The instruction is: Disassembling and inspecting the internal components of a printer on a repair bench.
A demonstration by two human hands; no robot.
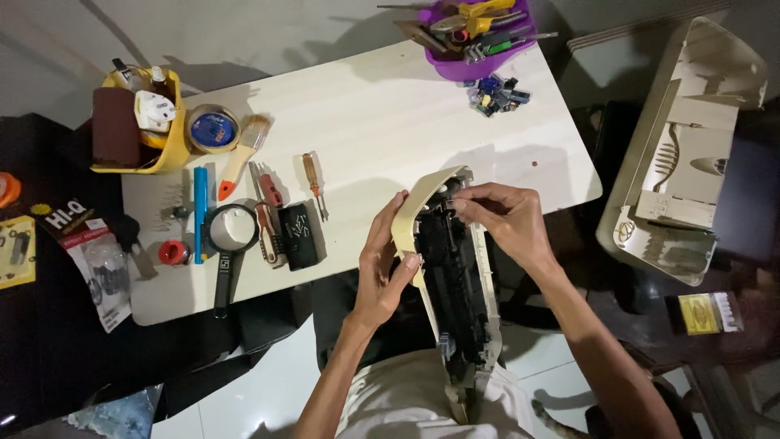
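A long cream plastic housing [479,284] with a black mechanism inside stands tilted on my lap, its top end leaning against the front edge of the white table [382,114]. My left hand [383,268] grips its left cream edge, thumb on the rim. My right hand [500,215] reaches into the top of the housing, its fingertips pinching at something small by the black part; what it pinches is too small to tell.
On the table's left lie a screwdriver [315,185], pliers [266,213], a black box [297,236], a magnifier [230,244], a blue pen [200,213], a brush [244,154], tape [213,128] and a yellow tub [166,150]. A purple tool tray [479,36] sits at the back. Another cream casing [691,154] lies right.
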